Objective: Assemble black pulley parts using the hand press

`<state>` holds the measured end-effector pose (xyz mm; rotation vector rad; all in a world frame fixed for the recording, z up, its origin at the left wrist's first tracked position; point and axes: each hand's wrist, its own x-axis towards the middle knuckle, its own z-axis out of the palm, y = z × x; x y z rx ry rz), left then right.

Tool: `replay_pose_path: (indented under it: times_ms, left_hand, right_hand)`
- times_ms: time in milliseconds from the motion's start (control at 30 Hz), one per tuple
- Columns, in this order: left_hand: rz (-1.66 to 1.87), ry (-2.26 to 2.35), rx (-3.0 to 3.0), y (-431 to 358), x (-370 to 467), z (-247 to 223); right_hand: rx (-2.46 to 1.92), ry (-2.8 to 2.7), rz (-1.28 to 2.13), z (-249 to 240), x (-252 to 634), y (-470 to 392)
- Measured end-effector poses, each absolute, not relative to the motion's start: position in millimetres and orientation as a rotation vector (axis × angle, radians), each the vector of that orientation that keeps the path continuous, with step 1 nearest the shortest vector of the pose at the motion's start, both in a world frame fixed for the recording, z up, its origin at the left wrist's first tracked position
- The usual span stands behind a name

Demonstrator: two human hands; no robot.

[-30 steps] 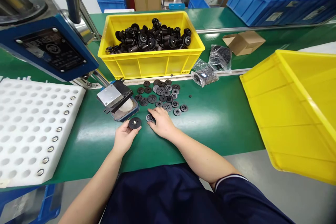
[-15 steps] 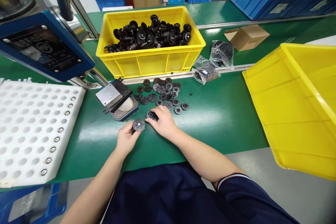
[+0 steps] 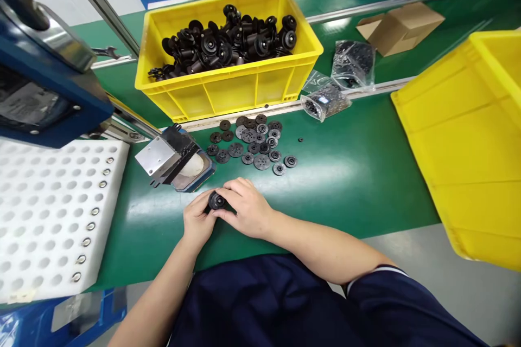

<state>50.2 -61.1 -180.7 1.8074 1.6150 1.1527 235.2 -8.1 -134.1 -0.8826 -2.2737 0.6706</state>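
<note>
The right hand [image 3: 249, 209] has moved in to meet the left hand [image 3: 199, 218], and the loose disc it was touching on the bench has come along with it. Now both hands are at one dark round part [image 3: 217, 200], the left fingers closed around its left side, the right thumb and fingers pinching it from the right. It sits between the fingertips, above the near part of the green bench [image 3: 334, 173], its ringed face showing.

Just beyond the hands I see scattered black discs [image 3: 261, 161], some overlapping. To their left stands the metal fixture [image 3: 163, 156], and left of that the white foam tray [image 3: 52, 217], with metal-rimmed pieces along its right side. Behind the discs is a yellow bin [image 3: 236, 87] heaped with black parts [image 3: 209, 45]; clear bags [image 3: 328, 102] lie by its right end, near an open cardboard box [image 3: 402, 30].
</note>
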Motion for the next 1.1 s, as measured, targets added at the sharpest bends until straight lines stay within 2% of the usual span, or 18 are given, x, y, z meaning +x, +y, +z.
replay_pose_path:
  times_ms: [333,733,1100]
  left_hand:
    - [1.108,1.645,1.816,-62.5,50.1,-179.9]
    - [1.113,1.622,1.826,-60.1,49.1,-178.1]
    - [1.068,1.731,1.746,-60.6,51.6,-178.3]
  right_hand:
    - [-0.936,-2.238,0.584,-141.0,231.2,-15.9]
    - [-0.85,-2.131,0.617,-153.4,222.8,-15.7]
    - [-0.948,-2.107,0.633,-151.1,222.5,-11.1]
